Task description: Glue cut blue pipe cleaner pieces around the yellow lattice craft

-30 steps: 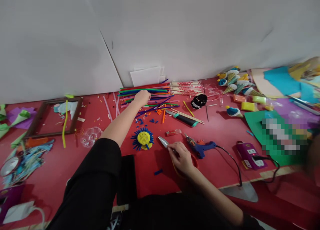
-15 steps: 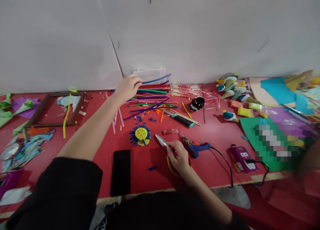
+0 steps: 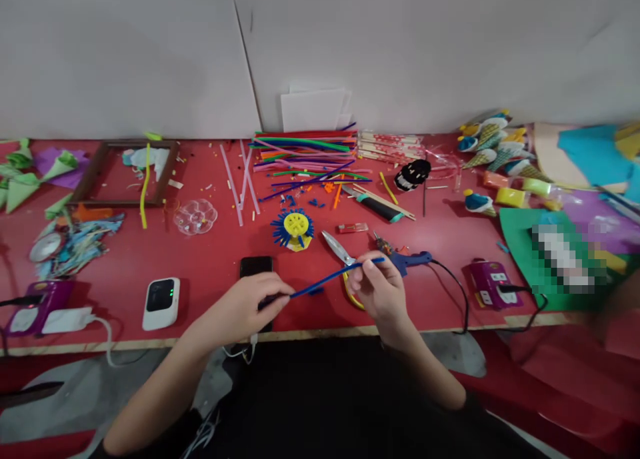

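A blue pipe cleaner (image 3: 325,280) stretches between my two hands above the table's front edge. My left hand (image 3: 253,304) pinches one end, over the phone (image 3: 256,266). With thumb and fingers my right hand (image 3: 381,289) grips the stem near its other end. Scissors (image 3: 338,248) with a yellow handle lie on the table, partly behind my right hand. Beyond my hands stands a yellow disc with blue spikes (image 3: 294,227) around it. A short blue piece (image 3: 316,290) rests below the pipe cleaner.
Bundled pipe cleaners (image 3: 305,150) lie at the back by the wall. A glue gun (image 3: 407,260) sits to the right, its cord running to a purple power strip (image 3: 494,284). A utility knife (image 3: 377,206) lies mid-table; a white device (image 3: 161,304) stands left.
My left hand has come back from the pile toward me with the blue pipe cleaner. My right hand has left the scissors and taken hold of its other end.
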Action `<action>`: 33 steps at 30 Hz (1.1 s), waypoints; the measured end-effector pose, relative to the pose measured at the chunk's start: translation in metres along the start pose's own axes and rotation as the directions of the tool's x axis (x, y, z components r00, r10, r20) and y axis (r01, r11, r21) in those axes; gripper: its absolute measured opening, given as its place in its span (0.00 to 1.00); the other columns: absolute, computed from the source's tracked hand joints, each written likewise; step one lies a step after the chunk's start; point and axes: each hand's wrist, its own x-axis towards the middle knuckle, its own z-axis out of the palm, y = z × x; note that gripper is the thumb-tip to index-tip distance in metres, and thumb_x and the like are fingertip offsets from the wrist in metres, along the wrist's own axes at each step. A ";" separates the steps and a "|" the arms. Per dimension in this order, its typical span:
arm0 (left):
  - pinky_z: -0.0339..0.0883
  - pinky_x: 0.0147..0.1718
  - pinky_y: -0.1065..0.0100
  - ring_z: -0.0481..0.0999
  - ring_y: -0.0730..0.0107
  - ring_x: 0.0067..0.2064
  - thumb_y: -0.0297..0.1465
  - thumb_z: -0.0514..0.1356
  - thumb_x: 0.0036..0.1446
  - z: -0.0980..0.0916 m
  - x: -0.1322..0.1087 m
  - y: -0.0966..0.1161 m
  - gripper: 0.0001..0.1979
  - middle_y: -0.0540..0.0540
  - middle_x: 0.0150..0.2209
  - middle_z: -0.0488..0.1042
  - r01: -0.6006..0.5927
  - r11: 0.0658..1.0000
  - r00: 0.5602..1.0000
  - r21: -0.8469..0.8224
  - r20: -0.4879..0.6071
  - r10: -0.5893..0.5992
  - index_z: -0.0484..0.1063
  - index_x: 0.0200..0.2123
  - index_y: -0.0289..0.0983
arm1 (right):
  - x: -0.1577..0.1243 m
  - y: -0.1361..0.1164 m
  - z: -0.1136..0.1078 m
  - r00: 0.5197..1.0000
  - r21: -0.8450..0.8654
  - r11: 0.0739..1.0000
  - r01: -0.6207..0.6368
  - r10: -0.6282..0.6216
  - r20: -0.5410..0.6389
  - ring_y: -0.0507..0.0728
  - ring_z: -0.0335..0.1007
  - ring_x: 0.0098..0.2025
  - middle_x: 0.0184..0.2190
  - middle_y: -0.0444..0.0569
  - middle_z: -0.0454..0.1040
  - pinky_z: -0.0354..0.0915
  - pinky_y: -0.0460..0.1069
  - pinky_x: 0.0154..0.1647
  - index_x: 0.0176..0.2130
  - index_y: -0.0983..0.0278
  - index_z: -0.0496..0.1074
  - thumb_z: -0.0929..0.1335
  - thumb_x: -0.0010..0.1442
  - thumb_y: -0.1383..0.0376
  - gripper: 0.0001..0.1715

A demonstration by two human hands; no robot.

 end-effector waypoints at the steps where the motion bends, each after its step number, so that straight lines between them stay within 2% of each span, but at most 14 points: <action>1: 0.73 0.35 0.66 0.81 0.63 0.35 0.34 0.58 0.63 0.006 -0.002 -0.003 0.11 0.45 0.36 0.82 0.025 0.998 0.997 -0.051 0.072 -0.021 0.81 0.41 0.44 | -0.005 0.006 0.003 0.999 -0.021 0.999 -0.024 0.024 0.023 0.50 0.64 0.17 0.17 0.38 0.67 0.64 0.47 0.17 0.35 0.59 0.70 0.69 0.62 0.47 0.18; 2: 0.73 0.34 0.67 0.81 0.64 0.34 0.35 0.58 0.62 0.012 -0.004 -0.004 0.11 0.45 0.36 0.83 0.052 0.992 0.991 -0.111 0.132 -0.037 0.82 0.41 0.44 | -0.010 0.011 0.006 0.997 -0.047 0.998 -0.047 0.049 0.055 0.50 0.64 0.16 0.18 0.39 0.69 0.64 0.46 0.16 0.35 0.60 0.71 0.70 0.61 0.48 0.18; 4: 0.73 0.34 0.68 0.81 0.64 0.35 0.35 0.60 0.61 0.026 -0.002 -0.006 0.11 0.46 0.36 0.84 0.113 0.961 0.984 -0.252 0.161 -0.074 0.82 0.41 0.43 | -0.019 0.023 0.013 0.987 -0.114 0.990 -0.080 0.095 0.131 0.50 0.65 0.16 0.18 0.42 0.73 0.64 0.46 0.16 0.33 0.62 0.74 0.71 0.60 0.48 0.19; 7: 0.74 0.34 0.68 0.82 0.63 0.34 0.36 0.61 0.59 0.048 0.005 -0.009 0.10 0.46 0.31 0.84 0.208 0.866 0.978 -0.455 0.116 -0.174 0.83 0.34 0.40 | -0.025 0.034 0.020 0.967 -0.229 0.970 -0.081 0.132 0.217 0.51 0.68 0.17 0.20 0.43 0.75 0.67 0.47 0.19 0.33 0.62 0.76 0.70 0.61 0.48 0.20; 9: 0.75 0.35 0.66 0.83 0.63 0.33 0.36 0.64 0.56 0.058 0.011 -0.015 0.08 0.46 0.30 0.84 0.250 0.822 0.966 -0.511 0.077 -0.246 0.81 0.32 0.39 | -0.024 0.038 0.018 0.965 -0.315 0.947 -0.053 0.130 0.228 0.51 0.69 0.20 0.23 0.44 0.76 0.69 0.48 0.22 0.37 0.62 0.77 0.69 0.62 0.49 0.19; 12: 0.77 0.33 0.65 0.83 0.63 0.29 0.37 0.61 0.58 0.061 0.018 -0.025 0.08 0.46 0.27 0.83 0.278 0.791 0.953 -0.545 0.053 -0.299 0.75 0.34 0.38 | -0.015 0.039 0.007 0.972 -0.466 0.884 0.016 0.096 0.215 0.56 0.74 0.32 0.32 0.48 0.78 0.73 0.54 0.37 0.43 0.60 0.77 0.71 0.61 0.55 0.14; 15: 0.77 0.31 0.64 0.83 0.64 0.28 0.36 0.57 0.62 0.056 0.023 -0.033 0.07 0.47 0.26 0.82 0.290 0.779 0.944 -0.556 0.034 -0.327 0.68 0.37 0.39 | -0.007 0.040 -0.001 0.964 -0.592 0.802 0.081 0.089 0.253 0.61 0.72 0.44 0.38 0.51 0.77 0.67 0.62 0.53 0.39 0.59 0.77 0.72 0.57 0.64 0.07; 17: 0.77 0.31 0.64 0.83 0.64 0.29 0.35 0.56 0.62 0.054 0.026 -0.035 0.06 0.46 0.29 0.83 0.287 0.786 0.946 -0.548 0.031 -0.324 0.67 0.38 0.40 | -0.005 0.043 -0.002 0.953 -0.635 0.765 0.101 0.110 0.284 0.62 0.69 0.43 0.36 0.52 0.75 0.65 0.64 0.55 0.33 0.60 0.76 0.70 0.56 0.69 0.04; 19: 0.77 0.34 0.63 0.84 0.64 0.33 0.34 0.58 0.60 0.054 0.030 -0.035 0.05 0.45 0.33 0.84 0.269 0.806 0.951 -0.528 0.016 -0.307 0.69 0.37 0.39 | -0.005 0.045 0.001 0.947 -0.651 0.752 0.103 0.125 0.295 0.62 0.67 0.40 0.33 0.52 0.73 0.64 0.63 0.54 0.27 0.60 0.72 0.68 0.55 0.71 0.07; 22: 0.75 0.40 0.62 0.82 0.62 0.39 0.33 0.62 0.56 0.057 0.036 -0.032 0.04 0.45 0.36 0.82 0.222 0.847 0.957 -0.483 -0.059 -0.285 0.74 0.33 0.39 | -0.005 0.043 0.006 0.957 -0.631 0.771 0.082 0.115 0.265 0.61 0.66 0.39 0.32 0.52 0.71 0.65 0.61 0.51 0.26 0.60 0.69 0.66 0.57 0.70 0.09; 25: 0.73 0.38 0.64 0.79 0.64 0.37 0.36 0.64 0.55 0.063 0.042 -0.029 0.07 0.46 0.34 0.80 0.173 0.865 0.952 -0.470 -0.146 -0.269 0.75 0.33 0.38 | -0.005 0.035 0.009 0.984 -0.553 0.833 0.024 0.079 0.160 0.58 0.67 0.37 0.33 0.49 0.72 0.68 0.56 0.45 0.32 0.60 0.70 0.67 0.61 0.64 0.04; 30: 0.71 0.35 0.68 0.76 0.69 0.34 0.38 0.64 0.55 0.071 0.050 -0.021 0.10 0.48 0.34 0.78 0.098 0.861 0.945 -0.499 -0.224 -0.237 0.73 0.34 0.38 | 0.002 0.029 0.019 0.995 -0.261 0.961 -0.095 0.101 0.010 0.51 0.64 0.23 0.23 0.39 0.67 0.67 0.48 0.28 0.35 0.59 0.66 0.67 0.64 0.53 0.13; 33: 0.70 0.34 0.70 0.75 0.72 0.32 0.36 0.65 0.55 0.074 0.054 -0.015 0.08 0.49 0.32 0.76 0.042 0.842 0.940 -0.539 -0.264 -0.216 0.72 0.33 0.38 | 0.007 0.031 0.028 0.992 -0.085 0.990 -0.113 0.107 -0.069 0.50 0.64 0.23 0.22 0.38 0.66 0.65 0.46 0.25 0.35 0.58 0.64 0.68 0.62 0.50 0.16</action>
